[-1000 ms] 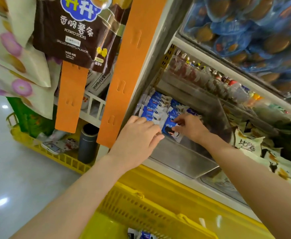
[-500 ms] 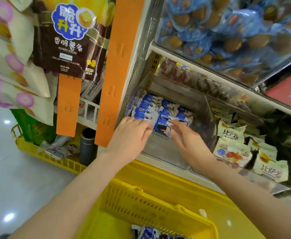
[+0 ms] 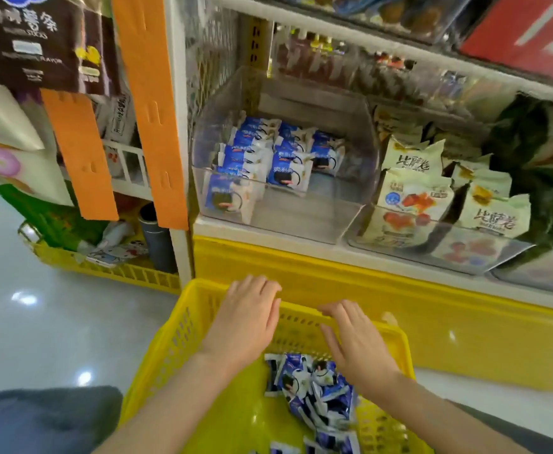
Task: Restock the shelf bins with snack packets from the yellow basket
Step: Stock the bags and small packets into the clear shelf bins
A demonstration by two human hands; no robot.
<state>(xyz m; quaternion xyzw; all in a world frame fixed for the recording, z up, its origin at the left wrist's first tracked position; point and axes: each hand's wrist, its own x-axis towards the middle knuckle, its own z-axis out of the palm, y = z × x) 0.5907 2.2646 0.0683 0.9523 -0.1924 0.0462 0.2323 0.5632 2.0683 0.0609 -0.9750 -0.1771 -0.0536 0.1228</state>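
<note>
— While I'm watching the yellow basket [image 3: 177,329], what are the fingers [image 3: 262,288] doing?
— Both the left hand [image 3: 245,319] and the right hand [image 3: 357,345] are hovering above it, straight and holding nothing. Some blue packets [image 3: 314,388] are lying inside; more are sitting in the shelf bin [image 3: 301,221].

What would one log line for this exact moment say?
left hand: open, empty, above yellow basket | right hand: open, empty, near blue packets | clear bin: partly stocked | next: likely grab packets
</note>
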